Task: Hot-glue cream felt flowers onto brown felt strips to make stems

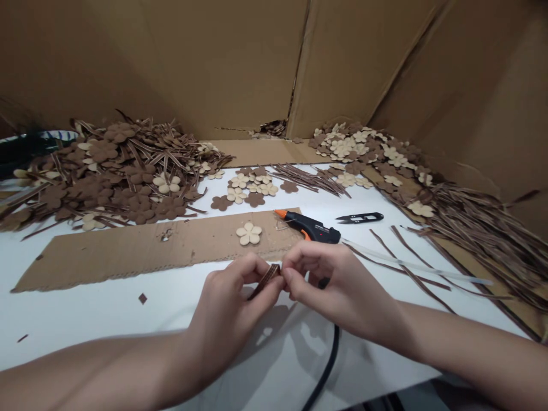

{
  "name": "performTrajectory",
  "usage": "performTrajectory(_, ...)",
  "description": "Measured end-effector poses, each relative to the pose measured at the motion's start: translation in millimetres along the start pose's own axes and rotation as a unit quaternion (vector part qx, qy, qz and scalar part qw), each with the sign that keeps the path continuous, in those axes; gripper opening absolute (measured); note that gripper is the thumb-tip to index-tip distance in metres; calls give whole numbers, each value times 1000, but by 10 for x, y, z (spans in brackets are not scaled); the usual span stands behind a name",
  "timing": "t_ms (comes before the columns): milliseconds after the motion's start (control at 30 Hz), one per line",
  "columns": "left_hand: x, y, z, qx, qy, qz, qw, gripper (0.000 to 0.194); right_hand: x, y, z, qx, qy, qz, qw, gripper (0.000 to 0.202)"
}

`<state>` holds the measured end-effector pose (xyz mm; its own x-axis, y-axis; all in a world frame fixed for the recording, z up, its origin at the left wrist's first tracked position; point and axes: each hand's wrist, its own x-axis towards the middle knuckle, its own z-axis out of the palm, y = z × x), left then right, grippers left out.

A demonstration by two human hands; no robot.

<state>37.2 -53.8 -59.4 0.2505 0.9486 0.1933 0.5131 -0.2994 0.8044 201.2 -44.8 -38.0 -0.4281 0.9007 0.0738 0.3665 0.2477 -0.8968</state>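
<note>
A short brown ribbon with pale stitched edges is pinched between the thumb and fingers of my left hand. My right hand meets it at the ribbon's end, thumb and fingertips pressed together there; the ribbon's tip is partly hidden by the fingers. Just beyond both hands, a cream fabric flower lies on a long cardboard strip. A black glue gun with an orange nozzle and trigger rests behind my right hand, its nozzle pointing left over the strip.
Brown and cream flowers mixed with ribbons form a large pile at left. Small flower group and cut ribbons lie behind the strip. Black thread snips, a clear glue stick, more ribbons are right. Cardboard walls enclose the back.
</note>
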Motion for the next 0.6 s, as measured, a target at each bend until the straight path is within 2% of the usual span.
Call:
performTrajectory(200,-30,11,-36,-130,-35,-43,990,15,-34,17,-12,-37,49,-68,996,22)
performTrajectory(367,-48,42,-51,-174,-36,-48,983,15,-56,32,-22,-76,135,-132,979,34)
performTrajectory(433,-49,41,-53,-176,-26,-39,983,14,-67,31,-23,-100,140,-185,968,29)
performTrajectory(533,-40,29,-44,-175,-16,-10,984,12,-73,49,-4,-129,116,-290,941,9)
performTrajectory(600,-31,20,-33,-176,-17,0,984,12,-69,75,22,-156,132,-319,925,19)
